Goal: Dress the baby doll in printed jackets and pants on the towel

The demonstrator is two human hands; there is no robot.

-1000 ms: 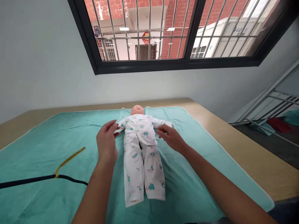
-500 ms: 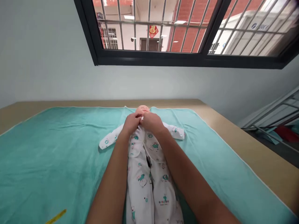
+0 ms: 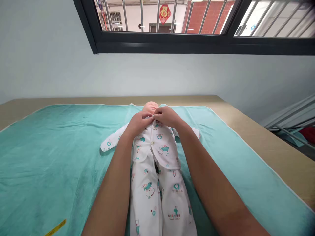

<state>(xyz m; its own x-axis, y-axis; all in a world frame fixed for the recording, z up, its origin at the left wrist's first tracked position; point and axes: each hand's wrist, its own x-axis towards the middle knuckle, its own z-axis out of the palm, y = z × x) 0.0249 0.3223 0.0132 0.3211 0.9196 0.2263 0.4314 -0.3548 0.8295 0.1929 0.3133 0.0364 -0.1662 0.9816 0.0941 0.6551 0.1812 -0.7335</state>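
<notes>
the left hand (image 3: 139, 124) and right hand (image 3: 169, 117) meet at the collar of a white fabric jacket with teal and pink prints (image 3: 165, 154), their fingers pinching its front edges. the jacket is on a pink-headed doll (image 3: 149, 106) lying face up, in matching white printed trousers (image 3: 147, 205), on a teal cloth (image 3: 61, 154) spread over a pale wood-grain desk (image 3: 251, 131).

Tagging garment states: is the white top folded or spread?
Spread: the white top lies open below the doll's head, sleeves out to either side.
</notes>
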